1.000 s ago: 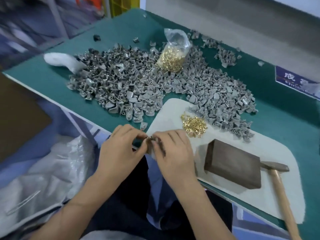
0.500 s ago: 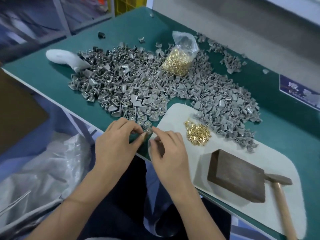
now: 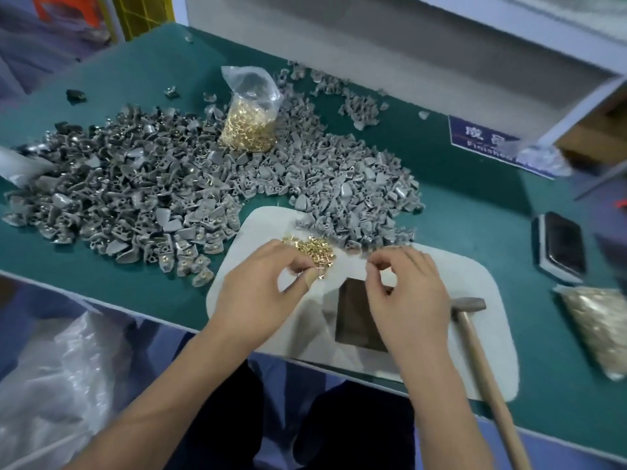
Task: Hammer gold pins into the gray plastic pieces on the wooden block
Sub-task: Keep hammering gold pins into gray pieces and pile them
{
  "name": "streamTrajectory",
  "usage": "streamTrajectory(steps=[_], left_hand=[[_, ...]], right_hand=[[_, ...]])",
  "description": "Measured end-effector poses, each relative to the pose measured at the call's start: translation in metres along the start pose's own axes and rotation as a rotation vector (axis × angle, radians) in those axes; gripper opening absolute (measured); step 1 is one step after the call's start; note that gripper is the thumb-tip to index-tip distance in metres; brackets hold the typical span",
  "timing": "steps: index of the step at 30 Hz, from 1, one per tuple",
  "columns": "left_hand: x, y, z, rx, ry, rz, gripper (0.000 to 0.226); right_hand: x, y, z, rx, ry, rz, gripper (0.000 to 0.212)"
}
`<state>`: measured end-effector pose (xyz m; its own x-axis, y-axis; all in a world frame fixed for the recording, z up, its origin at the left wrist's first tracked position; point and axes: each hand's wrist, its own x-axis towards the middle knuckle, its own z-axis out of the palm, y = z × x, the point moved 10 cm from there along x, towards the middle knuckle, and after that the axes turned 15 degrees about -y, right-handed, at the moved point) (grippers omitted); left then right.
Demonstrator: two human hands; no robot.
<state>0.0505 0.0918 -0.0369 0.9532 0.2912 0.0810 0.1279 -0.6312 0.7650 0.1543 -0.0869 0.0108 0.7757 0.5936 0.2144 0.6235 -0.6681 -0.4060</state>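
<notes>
Both forearms reach in from six o'clock over the white mat [image 3: 481, 300] on the green worktop [image 3: 475, 205]. The left hand [image 3: 258, 293] is palm-down, its fingers [image 3: 298, 266] curled, thumb and forefinger pinching at the near edge of the loose gold pins [image 3: 310, 249]; blur hides whether a pin is actually caught. The right hand [image 3: 410, 300] sits at three o'clock of the left, apart from it, fingers curled with thumb meeting forefinger above the wooden block [image 3: 356, 317]; what it holds, if anything, cannot be told. The block lies on the mat, partly covered by that hand. The hammer [image 3: 475, 337] rests at the block's three o'clock, handle running toward five o'clock. The gray plastic pieces [image 3: 169, 184] are heaped from nine to one o'clock of the mat, with a bag of pins [image 3: 249, 127] standing among them at twelve.
</notes>
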Motion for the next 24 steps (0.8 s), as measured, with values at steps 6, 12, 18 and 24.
streamTrajectory(steps=[6,12,18,24], left_hand=[[0.025,0.030,0.036,0.019,-0.097,0.043,0.003],[0.074,0.046,0.038,0.264,-0.085,0.018,0.010],[0.106,0.048,0.055,0.486,-0.166,0.003,0.014],[0.106,0.053,0.064,0.482,-0.164,0.063,0.011]], right_hand=[[-0.003,0.043,0.005,0.202,-0.031,0.151,0.016],[-0.007,0.045,0.004,0.283,-0.006,0.133,0.015],[-0.005,0.042,0.007,0.258,-0.034,0.122,0.012],[-0.006,0.042,0.006,0.253,-0.042,0.137,0.008]])
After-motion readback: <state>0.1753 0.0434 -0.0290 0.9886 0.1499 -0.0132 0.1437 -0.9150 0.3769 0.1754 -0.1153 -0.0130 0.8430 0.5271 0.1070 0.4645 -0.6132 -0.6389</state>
